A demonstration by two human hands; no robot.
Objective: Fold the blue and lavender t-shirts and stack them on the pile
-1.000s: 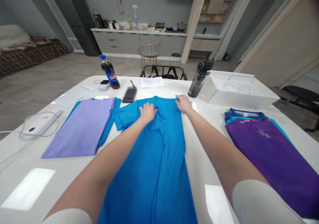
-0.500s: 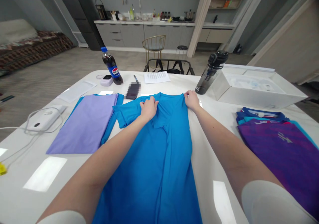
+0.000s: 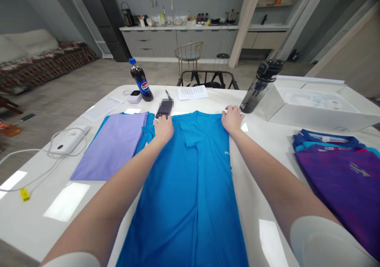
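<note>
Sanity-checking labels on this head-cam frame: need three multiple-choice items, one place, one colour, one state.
1. Where is the right hand?
A) on the top edge of the blue shirt
B) on the purple shirt
C) on the white box

2. What colour is the folded shirt beside the left hand?
A) red
B) lilac
C) green

3. How is the cola bottle placed?
A) on its side
B) upright
C) in a hand

1: A, the hand rests at the shirt's top edge.
2: B, its top layer shows pale lilac.
3: B, it stands on its base on the table.
</note>
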